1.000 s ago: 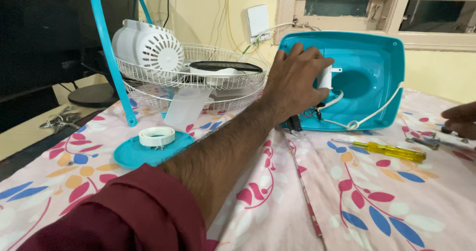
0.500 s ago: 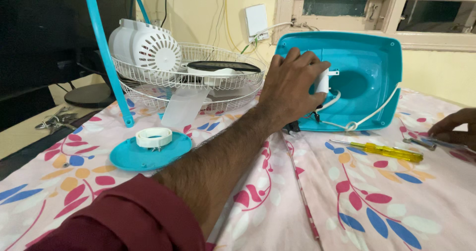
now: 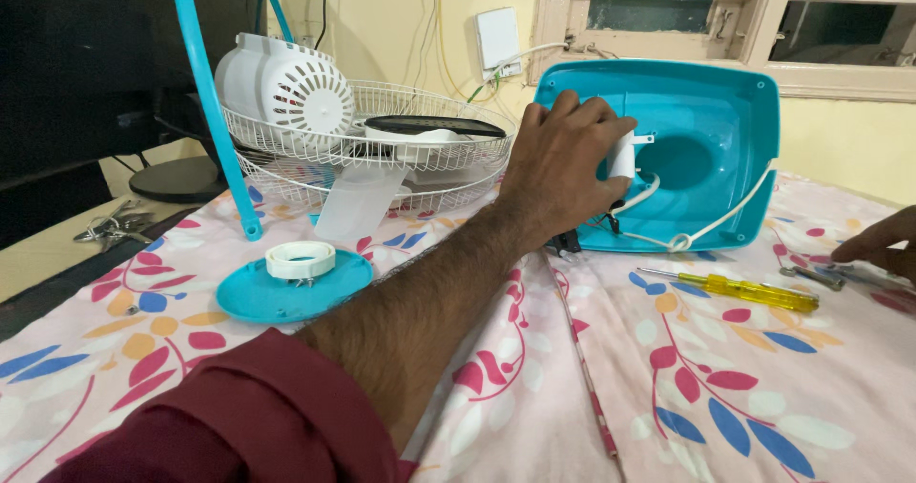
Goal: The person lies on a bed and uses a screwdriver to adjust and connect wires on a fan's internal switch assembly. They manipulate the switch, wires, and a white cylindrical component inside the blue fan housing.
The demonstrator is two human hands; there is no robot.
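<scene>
Gripping white cylinder part [image 3: 622, 155] inside teal fan base [image 3: 735, 130]: left hand [image 3: 563, 163], clamped. Right hand [image 3: 883, 244] (fingers loose, empty) beside screwdriver [image 3: 739, 288]. Risk: tugging may snap white wire [image 3: 711, 225].

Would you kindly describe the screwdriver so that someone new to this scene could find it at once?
Start at the big turquoise fan base standing tilted at the back of the flowered cloth. Just in front of it, toward its right corner, the screwdriver lies flat on the cloth. Its clear yellow handle sets it apart from the grey metal tools beside the right hand.
</scene>
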